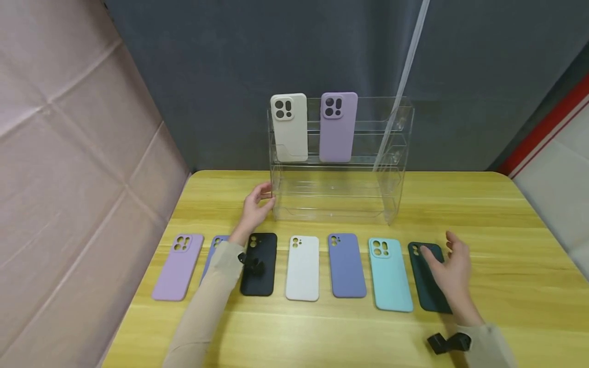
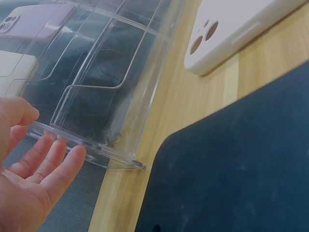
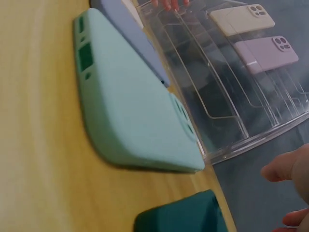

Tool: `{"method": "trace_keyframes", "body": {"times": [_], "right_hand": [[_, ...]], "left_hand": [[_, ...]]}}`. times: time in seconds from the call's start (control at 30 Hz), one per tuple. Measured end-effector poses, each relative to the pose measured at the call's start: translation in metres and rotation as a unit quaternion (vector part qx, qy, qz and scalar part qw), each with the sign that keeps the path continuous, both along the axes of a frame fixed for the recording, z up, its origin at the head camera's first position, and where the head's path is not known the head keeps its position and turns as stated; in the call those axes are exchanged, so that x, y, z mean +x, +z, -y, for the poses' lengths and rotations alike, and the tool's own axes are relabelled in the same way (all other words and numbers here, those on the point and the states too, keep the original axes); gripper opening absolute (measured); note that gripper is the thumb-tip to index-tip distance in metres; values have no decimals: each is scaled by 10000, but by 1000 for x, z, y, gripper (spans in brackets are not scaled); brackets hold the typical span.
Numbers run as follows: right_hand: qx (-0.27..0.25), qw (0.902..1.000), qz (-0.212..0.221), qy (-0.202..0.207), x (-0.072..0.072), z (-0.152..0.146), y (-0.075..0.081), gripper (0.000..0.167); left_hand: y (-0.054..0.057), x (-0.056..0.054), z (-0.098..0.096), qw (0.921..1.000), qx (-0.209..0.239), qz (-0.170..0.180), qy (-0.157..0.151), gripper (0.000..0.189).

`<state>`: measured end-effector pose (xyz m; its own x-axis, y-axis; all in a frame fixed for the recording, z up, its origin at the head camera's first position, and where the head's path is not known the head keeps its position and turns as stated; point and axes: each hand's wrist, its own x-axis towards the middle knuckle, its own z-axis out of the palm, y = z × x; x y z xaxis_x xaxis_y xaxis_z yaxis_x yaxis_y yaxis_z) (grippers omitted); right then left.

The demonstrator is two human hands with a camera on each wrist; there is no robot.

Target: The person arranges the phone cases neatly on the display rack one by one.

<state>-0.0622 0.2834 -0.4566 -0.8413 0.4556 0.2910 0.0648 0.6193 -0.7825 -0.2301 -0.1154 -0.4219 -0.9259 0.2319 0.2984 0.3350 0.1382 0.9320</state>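
table carries clear tiered display rack (image 1: 332,200) near the far edge of the table (image 1: 322,335). left hand (image 1: 254,208), fingers loose, touches rack's left side. right hand (image 1: 453,268), fingers released, above dark green phone case (image 1: 424,281), rightmost of seven. white phone case (image 1: 294,138), lilac phone case (image 1: 338,137) up in rack.

Left arm (image 1: 201,317) outstretched, left fingers (image 2: 67,166) bent; right arm (image 1: 489,345) less extended, right fingers (image 1: 453,238) apart from thumb (image 1: 432,260).

The wood-grain worktop (image 1: 497,214) has behind it a dark grey backdrop (image 1: 207,87) with a slanting white strip (image 1: 411,51), on its left a creased pinkish covering (image 1: 69,179), on its right a red-edged white panel (image 1: 568,163).
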Motion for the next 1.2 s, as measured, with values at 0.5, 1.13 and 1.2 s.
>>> {"method": "trace_keyframes", "body": {"times": [0.5,1.13,1.2], "right_hand": [[595,9939,877,307,14,-6,-20,79],[1050,9855,1302,279,13,0,-20,89],[1176,9816,1485,250,12,0,-18,92]], "left_hand": [[-1,0,1,10000,-14,-85,45,42],[-1,-1,0,10000,15,-25,14,42],[-1,0,0,10000,4,-19,18,42]]}}
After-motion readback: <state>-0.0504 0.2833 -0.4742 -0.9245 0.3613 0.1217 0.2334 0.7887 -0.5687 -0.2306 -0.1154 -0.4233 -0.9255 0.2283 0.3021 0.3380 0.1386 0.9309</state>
